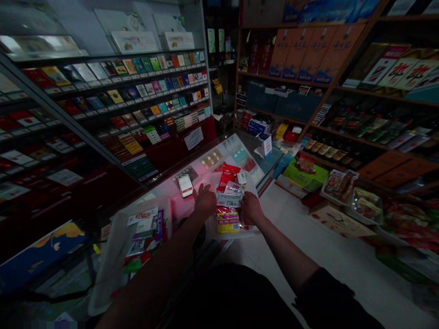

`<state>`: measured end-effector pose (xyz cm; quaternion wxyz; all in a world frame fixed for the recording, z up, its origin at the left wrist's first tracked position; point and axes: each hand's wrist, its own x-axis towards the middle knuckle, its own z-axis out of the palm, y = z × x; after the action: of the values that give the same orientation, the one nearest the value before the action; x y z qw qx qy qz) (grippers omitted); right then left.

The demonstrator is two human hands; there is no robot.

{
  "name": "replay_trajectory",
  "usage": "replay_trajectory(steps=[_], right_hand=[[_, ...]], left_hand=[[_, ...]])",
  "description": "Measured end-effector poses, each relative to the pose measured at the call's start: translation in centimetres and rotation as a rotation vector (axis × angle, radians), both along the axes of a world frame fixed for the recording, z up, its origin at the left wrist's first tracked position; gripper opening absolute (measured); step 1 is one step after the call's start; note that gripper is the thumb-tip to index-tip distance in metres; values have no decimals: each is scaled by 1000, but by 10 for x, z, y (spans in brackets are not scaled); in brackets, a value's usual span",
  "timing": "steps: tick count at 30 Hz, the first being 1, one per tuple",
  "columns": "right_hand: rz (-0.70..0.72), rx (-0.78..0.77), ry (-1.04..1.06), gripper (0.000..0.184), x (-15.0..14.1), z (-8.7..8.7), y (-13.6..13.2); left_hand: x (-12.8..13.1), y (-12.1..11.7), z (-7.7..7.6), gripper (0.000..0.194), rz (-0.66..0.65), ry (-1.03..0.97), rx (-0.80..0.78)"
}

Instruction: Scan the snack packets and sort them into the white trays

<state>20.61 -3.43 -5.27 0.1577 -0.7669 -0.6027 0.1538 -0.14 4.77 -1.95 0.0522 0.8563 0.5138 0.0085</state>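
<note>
My right hand (252,208) closes its fingers on the right end of a grey and white snack packet (229,201) with a barcode. My left hand (206,202) is by the packet's left end, fingers stretched forward and apart; whether it touches the packet I cannot tell. The packet lies over a whitish tray (252,183). A red packet (228,176), a small white and green box (241,178) and a yellow and pink packet (228,222) share that tray. Just beyond my left fingers, a small white box (185,186), partly blurred, rests on the glass counter (219,160).
On the left, a translucent plastic bin (106,269) holds several mixed packets. Cigarette shelves (137,80) stand behind the counter. At right are shelves of bottles (373,116), a green box (302,176) and trays of packaged snacks (365,205) near the tiled floor (291,242).
</note>
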Motion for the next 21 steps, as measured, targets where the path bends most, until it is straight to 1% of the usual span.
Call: replay_trajectory(steps=[6,9,11,13,16,21], right_hand=[[25,-86,-40,23,1,-7,-1],[31,-108,-37,22,0,-8,0],[24,-117,-27,22,1,-7,1],[15,-114,-16,22,1,-6,2],[-3,-80,6,21,3,-5,2],[-103,61,88,21,4,1,6]], left_hand=[[6,0,-8,31,0,32,-25],[5,0,-13,33,8,31,-26],[4,-2,-14,32,4,17,-16],[4,-4,-11,30,5,2,-10],[5,-9,-1,28,34,-26,-32],[5,-14,18,25,72,-88,-66]])
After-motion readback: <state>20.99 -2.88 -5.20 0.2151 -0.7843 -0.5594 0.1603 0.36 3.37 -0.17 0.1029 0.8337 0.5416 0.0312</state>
